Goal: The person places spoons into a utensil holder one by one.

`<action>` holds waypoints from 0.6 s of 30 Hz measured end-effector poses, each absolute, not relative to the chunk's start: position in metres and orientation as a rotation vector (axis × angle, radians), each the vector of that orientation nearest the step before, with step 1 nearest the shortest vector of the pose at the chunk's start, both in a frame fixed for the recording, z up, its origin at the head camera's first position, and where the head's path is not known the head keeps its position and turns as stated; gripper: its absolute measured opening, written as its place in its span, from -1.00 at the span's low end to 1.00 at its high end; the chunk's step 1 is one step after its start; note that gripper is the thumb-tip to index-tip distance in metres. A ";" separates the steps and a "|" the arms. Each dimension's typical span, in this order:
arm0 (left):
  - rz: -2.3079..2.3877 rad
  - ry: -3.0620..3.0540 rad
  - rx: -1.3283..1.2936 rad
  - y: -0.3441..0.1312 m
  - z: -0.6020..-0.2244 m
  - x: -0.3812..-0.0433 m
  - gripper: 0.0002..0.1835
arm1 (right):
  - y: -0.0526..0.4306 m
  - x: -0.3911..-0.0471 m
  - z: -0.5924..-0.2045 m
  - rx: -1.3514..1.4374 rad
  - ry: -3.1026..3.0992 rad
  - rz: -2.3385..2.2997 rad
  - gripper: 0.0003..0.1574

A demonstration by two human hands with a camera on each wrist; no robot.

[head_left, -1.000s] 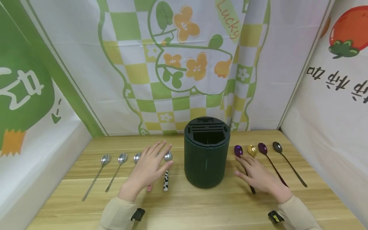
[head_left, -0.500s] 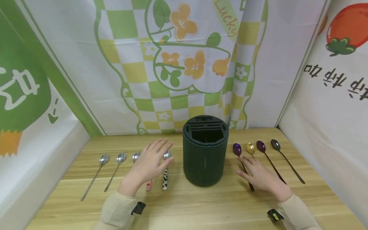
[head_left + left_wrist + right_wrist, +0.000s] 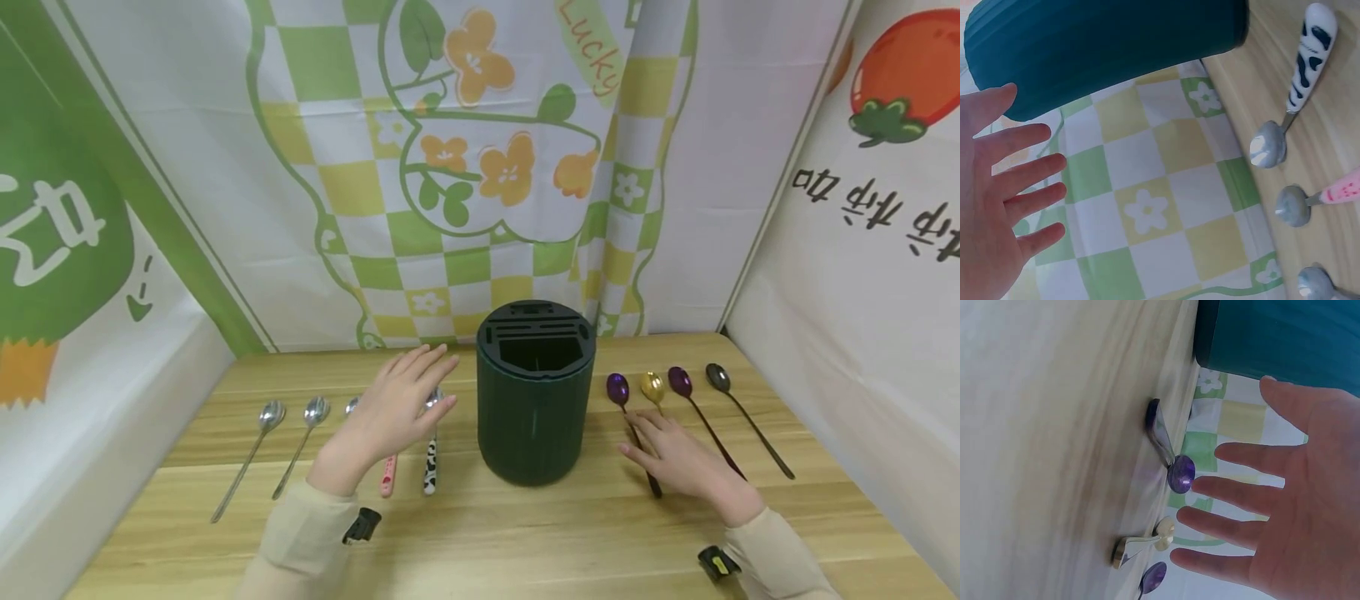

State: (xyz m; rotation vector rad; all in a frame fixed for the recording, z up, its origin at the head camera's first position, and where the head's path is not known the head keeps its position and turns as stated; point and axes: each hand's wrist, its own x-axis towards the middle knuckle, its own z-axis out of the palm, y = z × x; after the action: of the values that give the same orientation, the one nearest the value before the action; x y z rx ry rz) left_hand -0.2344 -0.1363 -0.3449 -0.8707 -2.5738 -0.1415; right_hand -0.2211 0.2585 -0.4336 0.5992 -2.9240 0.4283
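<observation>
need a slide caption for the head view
Open left hand over silver-bowled spoons, open right hand over purple spoon and gold spoon, dark green container between.

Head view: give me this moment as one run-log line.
left hand: fingers spread, holding nothing; right hand: fingers spread, holding nothing; dark green container: upright between hands; spoons: lying on table, both sides of container
</observation>
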 end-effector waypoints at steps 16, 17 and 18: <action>-0.123 -2.490 -0.954 -0.127 -0.316 -0.236 -0.44 | 0.262 -0.225 -0.438 0.588 -2.928 0.489 -0.35; -0.123 -2.484 -0.958 -0.126 -0.315 -0.236 -0.45 | 0.262 -0.225 -0.438 0.583 -2.930 0.492 -0.36; -0.123 -2.479 -0.963 -0.125 -0.314 -0.236 -0.45 | 0.262 -0.225 -0.437 0.576 -2.933 0.500 -0.36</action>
State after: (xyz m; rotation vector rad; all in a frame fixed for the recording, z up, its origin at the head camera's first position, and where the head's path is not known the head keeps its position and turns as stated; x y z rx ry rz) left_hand -0.2363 -0.1251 -0.3145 -0.9631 -2.4793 -0.1233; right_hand -0.2251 0.2619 -0.4375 0.5762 -2.9335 0.4997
